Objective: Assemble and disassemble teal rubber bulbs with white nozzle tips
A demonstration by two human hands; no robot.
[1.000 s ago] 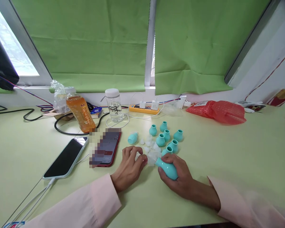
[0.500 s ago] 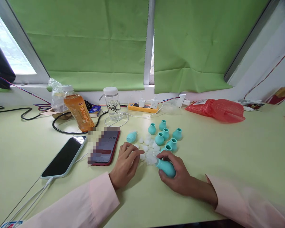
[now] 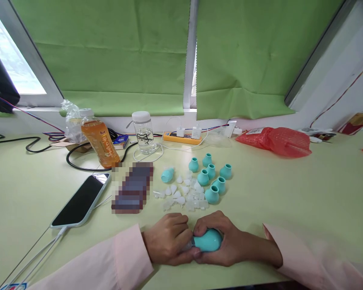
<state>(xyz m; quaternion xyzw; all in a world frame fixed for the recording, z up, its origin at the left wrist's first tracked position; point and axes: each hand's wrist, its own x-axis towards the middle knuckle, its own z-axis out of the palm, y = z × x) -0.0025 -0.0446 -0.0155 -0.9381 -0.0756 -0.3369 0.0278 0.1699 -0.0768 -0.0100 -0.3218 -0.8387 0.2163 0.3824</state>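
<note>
My right hand (image 3: 230,239) is wrapped round a teal squeeze bulb (image 3: 209,241), which lies on its side with its neck to the left. At the neck, my left hand (image 3: 169,237) pinches a clear plastic tip (image 3: 188,245), mostly hidden by the fingers. The two hands touch near the table's front edge. Beyond them lie loose clear tips (image 3: 195,204) and small white translucent pieces (image 3: 180,200). Several teal bulbs (image 3: 212,194) stand upright with open necks to the right of that pile. Another teal bulb (image 3: 167,175) lies tilted at the pile's back left.
On the left lie a phone in a pale case (image 3: 80,201) with a white cable, and a partly blurred phone (image 3: 133,189). Behind stand an orange drink bottle (image 3: 99,141), a clear water bottle (image 3: 144,133) and a power strip (image 3: 181,138). A red plastic bag (image 3: 275,141) lies back right.
Both hands have moved toward me, away from the loose pieces, carrying the bulb. My left hand has come to the bulb's neck and closed on the clear tip there.
</note>
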